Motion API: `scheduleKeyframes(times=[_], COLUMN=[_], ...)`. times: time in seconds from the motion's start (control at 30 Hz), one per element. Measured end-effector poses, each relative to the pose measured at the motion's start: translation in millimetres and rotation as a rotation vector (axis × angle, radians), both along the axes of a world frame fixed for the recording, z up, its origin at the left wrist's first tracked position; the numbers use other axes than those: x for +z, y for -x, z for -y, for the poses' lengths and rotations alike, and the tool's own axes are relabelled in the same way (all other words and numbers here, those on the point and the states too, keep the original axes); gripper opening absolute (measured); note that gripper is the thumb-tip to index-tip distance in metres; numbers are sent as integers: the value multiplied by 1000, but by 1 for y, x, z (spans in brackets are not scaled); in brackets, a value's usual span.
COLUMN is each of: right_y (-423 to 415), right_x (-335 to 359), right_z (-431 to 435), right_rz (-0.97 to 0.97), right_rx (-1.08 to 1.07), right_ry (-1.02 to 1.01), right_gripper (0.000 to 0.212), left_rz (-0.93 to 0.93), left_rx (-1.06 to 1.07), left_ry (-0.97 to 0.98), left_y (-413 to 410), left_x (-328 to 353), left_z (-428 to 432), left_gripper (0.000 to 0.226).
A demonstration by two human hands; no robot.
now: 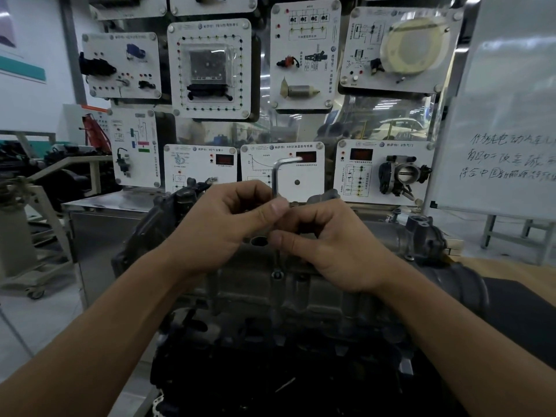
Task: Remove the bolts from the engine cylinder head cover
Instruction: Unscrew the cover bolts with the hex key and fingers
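An L-shaped metal hex key (276, 179) stands upright with its short arm pointing right at the top. Its lower tip sits in a bolt (277, 274) on the grey engine cylinder head cover (316, 293). My left hand (222, 227) pinches the key's shaft between thumb and fingers from the left. My right hand (334, 251) pinches the shaft just below that, from the right. Both hands hover above the middle of the cover.
A round opening (258, 240) lies in the cover behind the hands. A black hose (460, 284) runs off to the right. Display boards with car parts (210, 67) stand behind the engine, a whiteboard (505, 152) at the right and a cart (36, 224) at the left.
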State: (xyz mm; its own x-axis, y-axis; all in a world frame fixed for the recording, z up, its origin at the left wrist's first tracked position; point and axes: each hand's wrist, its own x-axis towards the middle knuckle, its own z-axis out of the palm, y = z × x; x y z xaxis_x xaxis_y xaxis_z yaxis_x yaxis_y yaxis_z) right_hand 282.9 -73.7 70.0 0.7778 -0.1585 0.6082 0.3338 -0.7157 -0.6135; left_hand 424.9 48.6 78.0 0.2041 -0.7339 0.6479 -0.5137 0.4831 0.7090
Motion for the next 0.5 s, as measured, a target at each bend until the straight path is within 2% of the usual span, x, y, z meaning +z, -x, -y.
scheduleKeyframes(times=[0.1, 0.27, 0.5], right_y=[1, 1, -2], right_x=[0, 0, -1], right_z=[0, -3, -1], right_rz=[-76, -62, 59], right_rx=[22, 58, 13], right_ry=[-25, -60, -76], right_gripper=[22, 15, 9], left_rz=[14, 8, -76], left_rx=[-51, -39, 36], left_ry=[-26, 11, 53], left_y=[-2, 1, 5], left_x=[1, 1, 1], left_z=[-5, -5, 0], left_gripper=[23, 17, 29])
